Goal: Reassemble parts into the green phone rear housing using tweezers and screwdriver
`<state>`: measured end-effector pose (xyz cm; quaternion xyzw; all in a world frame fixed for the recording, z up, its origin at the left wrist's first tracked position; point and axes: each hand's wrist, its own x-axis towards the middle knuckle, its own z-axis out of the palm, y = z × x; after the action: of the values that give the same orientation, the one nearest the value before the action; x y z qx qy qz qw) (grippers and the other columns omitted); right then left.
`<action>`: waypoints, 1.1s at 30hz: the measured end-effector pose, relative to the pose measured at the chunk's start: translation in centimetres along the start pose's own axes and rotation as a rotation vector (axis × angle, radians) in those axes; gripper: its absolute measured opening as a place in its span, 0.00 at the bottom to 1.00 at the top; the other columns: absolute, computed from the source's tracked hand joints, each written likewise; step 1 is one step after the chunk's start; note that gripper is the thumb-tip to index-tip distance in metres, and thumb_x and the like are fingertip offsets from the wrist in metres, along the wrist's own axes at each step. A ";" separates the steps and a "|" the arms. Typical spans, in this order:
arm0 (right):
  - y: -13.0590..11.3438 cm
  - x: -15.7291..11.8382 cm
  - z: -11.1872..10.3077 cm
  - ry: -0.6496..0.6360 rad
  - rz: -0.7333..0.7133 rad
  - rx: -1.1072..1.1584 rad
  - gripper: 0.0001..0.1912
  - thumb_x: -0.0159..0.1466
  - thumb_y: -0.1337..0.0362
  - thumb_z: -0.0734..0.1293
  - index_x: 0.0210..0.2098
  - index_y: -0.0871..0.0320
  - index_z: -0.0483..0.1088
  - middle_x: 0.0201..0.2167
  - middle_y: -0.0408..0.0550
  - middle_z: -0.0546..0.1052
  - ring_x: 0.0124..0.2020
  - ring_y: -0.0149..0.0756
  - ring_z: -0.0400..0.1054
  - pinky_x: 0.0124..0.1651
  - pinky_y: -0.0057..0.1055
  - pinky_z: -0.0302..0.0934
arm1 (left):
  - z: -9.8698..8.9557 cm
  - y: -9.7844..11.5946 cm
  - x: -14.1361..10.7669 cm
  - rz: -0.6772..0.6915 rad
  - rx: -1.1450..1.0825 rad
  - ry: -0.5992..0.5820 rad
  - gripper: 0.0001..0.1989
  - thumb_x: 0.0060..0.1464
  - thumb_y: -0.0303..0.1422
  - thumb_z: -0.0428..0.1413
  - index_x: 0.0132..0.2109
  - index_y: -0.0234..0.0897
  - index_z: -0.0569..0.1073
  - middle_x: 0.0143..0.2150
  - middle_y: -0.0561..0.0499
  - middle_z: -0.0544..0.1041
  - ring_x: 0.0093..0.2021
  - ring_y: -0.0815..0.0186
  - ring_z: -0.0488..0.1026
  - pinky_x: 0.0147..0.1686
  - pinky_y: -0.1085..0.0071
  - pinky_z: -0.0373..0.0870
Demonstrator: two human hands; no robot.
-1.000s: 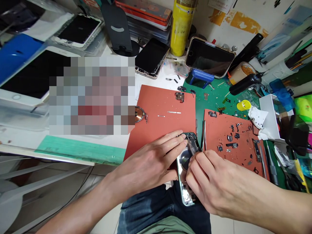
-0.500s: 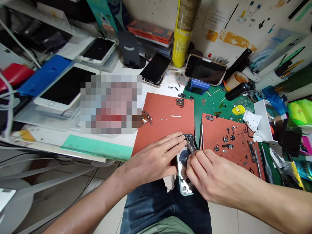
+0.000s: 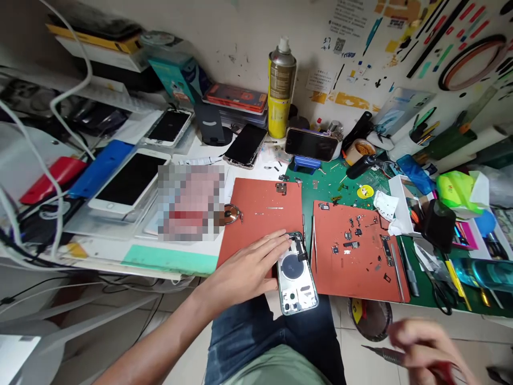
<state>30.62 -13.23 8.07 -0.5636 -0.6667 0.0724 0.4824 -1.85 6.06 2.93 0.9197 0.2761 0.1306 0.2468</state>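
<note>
A phone housing (image 3: 297, 289) with a dark round pad hangs partly over the front edge of the left red mat (image 3: 252, 230). My left hand (image 3: 256, 262) holds it by its left side, fingers stretched over the upper left corner and thumb beneath. A small black part (image 3: 302, 256) sits near the housing's top. At the lower right, off the table's front edge, my right hand (image 3: 428, 350) is blurred; it grips a thin pointed tool (image 3: 387, 354), tip to the left. Small parts (image 3: 351, 245) lie on the right red mat (image 3: 340, 278).
Tweezers (image 3: 314, 240) stand between the mats. Right of them lie a grey pen-like tool (image 3: 409, 270) and scissors (image 3: 441, 294). A spray can (image 3: 281, 88) and a propped phone (image 3: 311, 144) stand behind. Below the table's edge is a round bin (image 3: 371, 318).
My right hand has moved away from the housing to the lower right and now shows the pointed tool. My left hand stays on the housing. The view has shifted, showing more wall.
</note>
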 end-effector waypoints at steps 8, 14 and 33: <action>-5.2 -1.1 11.2 0.053 1.347 0.680 0.28 0.64 0.38 0.79 0.38 0.57 0.77 0.29 0.43 0.69 0.26 0.28 0.53 0.27 0.26 0.49 | 1.2 -0.2 0.1 -0.133 -0.149 0.000 0.43 0.67 0.47 0.67 0.81 0.47 0.60 0.80 0.41 0.66 0.80 0.48 0.64 0.77 0.48 0.68; -4.2 0.2 11.8 -0.064 1.313 0.835 0.33 0.61 0.34 0.79 0.44 0.58 0.81 0.20 0.32 0.52 0.22 0.25 0.36 0.24 0.29 0.37 | -0.2 1.4 -0.7 -0.147 -0.261 -0.004 0.40 0.72 0.37 0.63 0.83 0.56 0.55 0.83 0.49 0.62 0.83 0.50 0.57 0.79 0.47 0.64; -0.5 0.4 2.9 -0.230 0.931 0.278 0.23 0.75 0.42 0.68 0.46 0.56 0.80 0.36 0.47 0.81 0.38 0.38 0.73 0.42 0.31 0.68 | -0.9 7.3 1.0 -0.938 -1.398 0.168 0.37 0.50 0.45 0.79 0.65 0.41 0.80 0.51 0.44 0.90 0.50 0.56 0.89 0.49 0.73 0.84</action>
<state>28.26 -11.77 7.13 -0.7201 -0.3775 0.4299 0.3926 1.88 1.65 7.62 0.3328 0.5023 0.2235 0.7661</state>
